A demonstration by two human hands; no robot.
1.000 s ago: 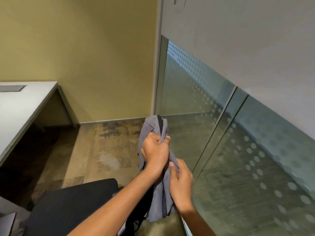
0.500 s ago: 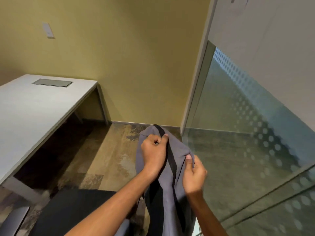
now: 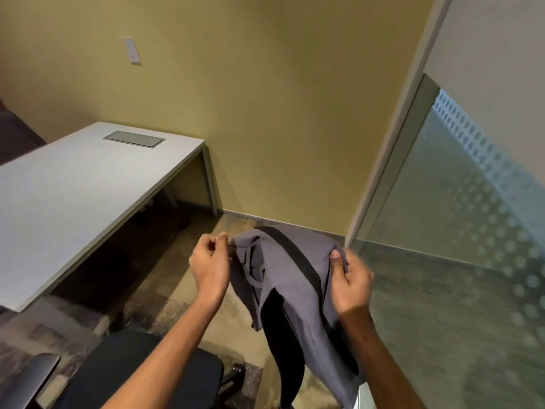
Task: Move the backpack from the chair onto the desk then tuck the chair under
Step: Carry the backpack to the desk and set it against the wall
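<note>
You have the backpack (image 3: 290, 278) up in the air between your two hands, clear of the chair (image 3: 138, 376) and to the right of it. It is a limp grey bag with a black strip running down its back, and it hangs from its top edge with the lower part trailing down toward the near right. Your left hand (image 3: 210, 262) is curled closed at the top left corner of the bag, fingertips pinched together on the fabric edge. Your right hand (image 3: 351, 283) is closed on the top right corner, thumb pressed over the grey cloth and fingers wrapped behind it. The chair's black seat sits at the near edge, below your left forearm, with nothing on it; one grey armrest (image 3: 35, 376) shows at the near left. The white worktop (image 3: 73, 196) stretches along the left, well apart from the bag, with a flush grey cable hatch (image 3: 134, 139) near its far end. Behind it stands a yellow wall (image 3: 265, 98); a frosted, dotted glass partition (image 3: 460, 202) runs down the right.
</note>
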